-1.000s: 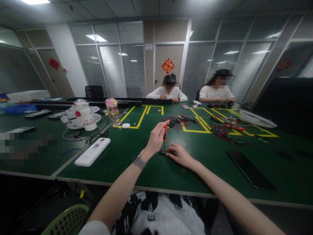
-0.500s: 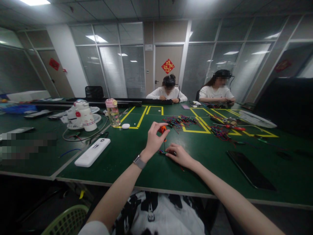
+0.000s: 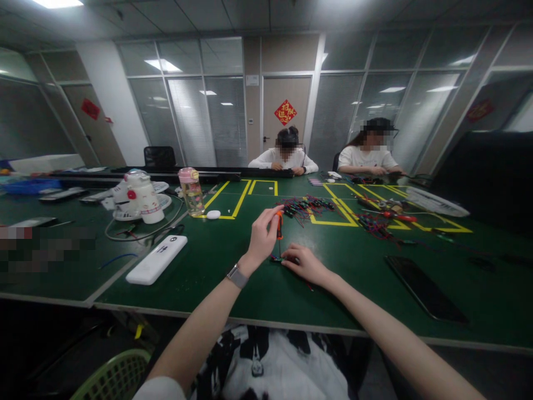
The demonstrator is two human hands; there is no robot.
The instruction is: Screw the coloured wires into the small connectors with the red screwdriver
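Left hand (image 3: 265, 236): thumb and fingers, parted half a second ago, now drawn together on the handle of one orange-handled screwdriver (image 3: 279, 226), upright.

Right hand (image 3: 306, 264): unmoved, fingers curled, tips at one small green wired connector (image 3: 275, 259) beneath the screwdriver's tip; whether pinched or merely pressed, cannot tell.

Writing: gold Chinese characters on one red diamond poster (image 3: 285, 112), door; dark print on one white power bank (image 3: 157, 260), too blurred to read.

Surroundings, green table (image 3: 258, 303): wired connector heap (image 3: 308, 206), just beyond the hands; yellow tape outlines (image 3: 335, 224); pink-lidded bottle (image 3: 191, 194); black smartphone (image 3: 422, 289), right. Two co-workers seated opposite.

Obstructions: left hand covers part of the handle; right fingertips, part of the connector.
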